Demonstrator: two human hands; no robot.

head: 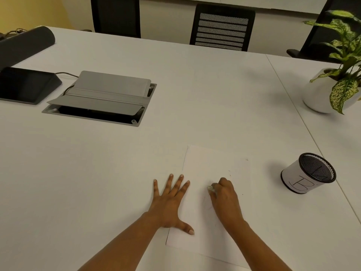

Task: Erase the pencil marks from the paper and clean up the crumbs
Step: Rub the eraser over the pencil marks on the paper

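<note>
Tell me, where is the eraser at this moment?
In the head view the eraser is in the grip of the right hand, pressed on the paper, right of the flat left hand.

White table (pixel 195 94), black mesh chairs (pixel 222 28)

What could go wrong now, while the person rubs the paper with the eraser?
The left hand presses only the left edge of the paper, so hard rubbing by the right hand with the eraser may wrinkle the free side. Dark crumbs lie near the right edge; a careless sweep may scatter them across the table.
</note>
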